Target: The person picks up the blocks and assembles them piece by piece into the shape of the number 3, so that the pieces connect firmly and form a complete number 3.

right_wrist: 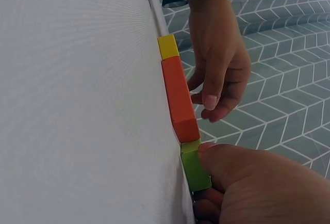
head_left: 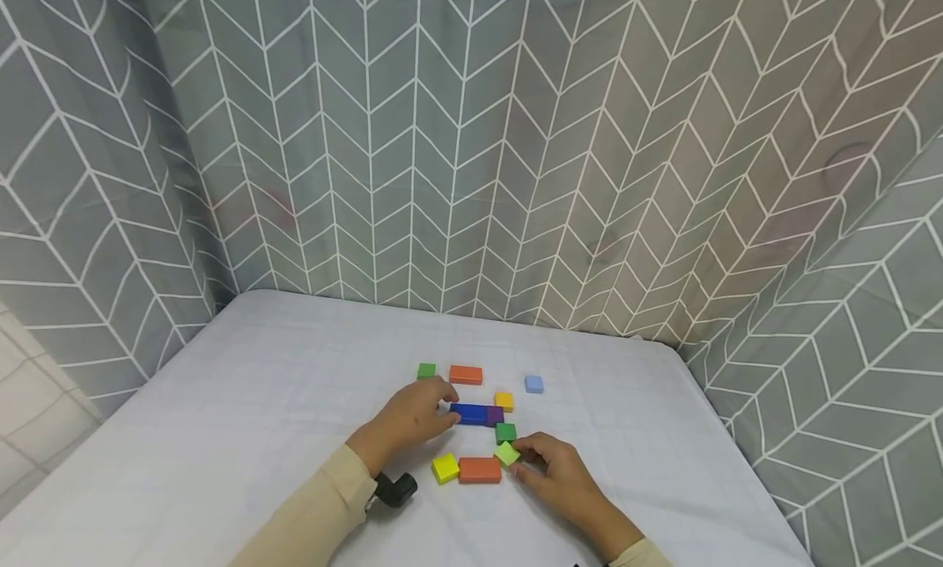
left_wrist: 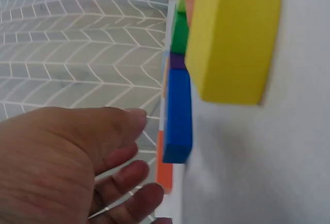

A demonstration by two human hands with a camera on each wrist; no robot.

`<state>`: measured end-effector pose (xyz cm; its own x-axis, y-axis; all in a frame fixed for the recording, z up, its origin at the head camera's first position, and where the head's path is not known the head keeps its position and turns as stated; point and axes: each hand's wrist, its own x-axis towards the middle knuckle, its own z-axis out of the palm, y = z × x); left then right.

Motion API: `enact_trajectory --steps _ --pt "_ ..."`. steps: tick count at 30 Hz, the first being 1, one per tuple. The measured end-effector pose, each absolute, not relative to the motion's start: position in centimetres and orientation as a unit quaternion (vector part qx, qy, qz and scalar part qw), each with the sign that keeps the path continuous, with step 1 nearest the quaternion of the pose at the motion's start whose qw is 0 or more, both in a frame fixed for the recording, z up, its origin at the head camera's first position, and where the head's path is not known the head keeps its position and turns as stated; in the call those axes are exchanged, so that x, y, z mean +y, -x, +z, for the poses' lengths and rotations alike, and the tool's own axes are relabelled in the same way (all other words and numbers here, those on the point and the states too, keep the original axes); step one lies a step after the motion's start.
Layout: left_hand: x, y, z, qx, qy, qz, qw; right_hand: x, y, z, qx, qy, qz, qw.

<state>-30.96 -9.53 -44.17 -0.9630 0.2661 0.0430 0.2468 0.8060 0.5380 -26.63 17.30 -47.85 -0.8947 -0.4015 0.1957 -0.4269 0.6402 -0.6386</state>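
My right hand [head_left: 561,479] pinches a light green block [head_left: 507,454] between thumb and fingers, turned at an angle by the right end of the near orange-red block [head_left: 480,470]. My left hand [head_left: 414,416] hovers at the left end of a long blue block [head_left: 468,414]. In the left wrist view its thumb and loosely bent fingers stand apart from the blue block [left_wrist: 178,118], holding nothing. A purple block [head_left: 495,416] adjoins the blue one, with a green block [head_left: 505,434] just nearer. A yellow block [head_left: 445,468] touches the near orange-red block's left end.
Farther back on the white-covered table [head_left: 243,420] lie another orange-red block [head_left: 466,375], a green block [head_left: 426,371], an orange-yellow block [head_left: 504,401] and a light blue block [head_left: 534,384]. A patterned grey curtain [head_left: 442,158] surrounds the table's back and sides.
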Motion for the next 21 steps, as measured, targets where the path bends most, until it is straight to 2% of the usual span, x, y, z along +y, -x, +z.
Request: enact_trajectory --steps 10,21 --pt "-9.8 31.9 -45.9 0.937 -0.143 0.318 0.034 17.1 26.7 -47.8 -0.906 -0.223 0.36 0.014" --pt "-10.0 32.1 -47.3 0.916 -0.161 0.367 0.019 17.1 26.6 -47.5 -0.911 -0.211 0.353 0.012"
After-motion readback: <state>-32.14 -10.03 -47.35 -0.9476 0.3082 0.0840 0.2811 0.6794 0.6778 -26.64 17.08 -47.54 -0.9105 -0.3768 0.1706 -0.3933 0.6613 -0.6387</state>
